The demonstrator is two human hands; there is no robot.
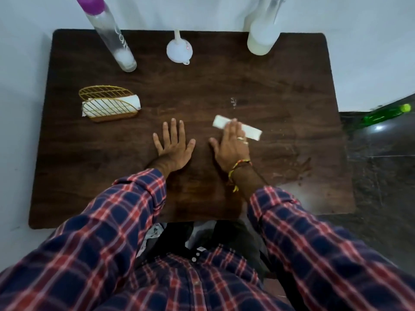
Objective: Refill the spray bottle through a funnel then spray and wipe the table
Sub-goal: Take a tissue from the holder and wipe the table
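Under the flat fingers of the right hand (231,144) lies a folded tissue (253,132) (pressed, not pinched); beside it the left hand (173,147) rests spread on the table (224,86).

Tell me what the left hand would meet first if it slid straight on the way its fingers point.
Probably the funnel. The left hand lies flat on the table, fingers pointing at the far edge, with bare wood between. The line may pass just beside the funnel.

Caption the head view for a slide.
Right hand presses a folded tissue on the table; left hand rests flat.
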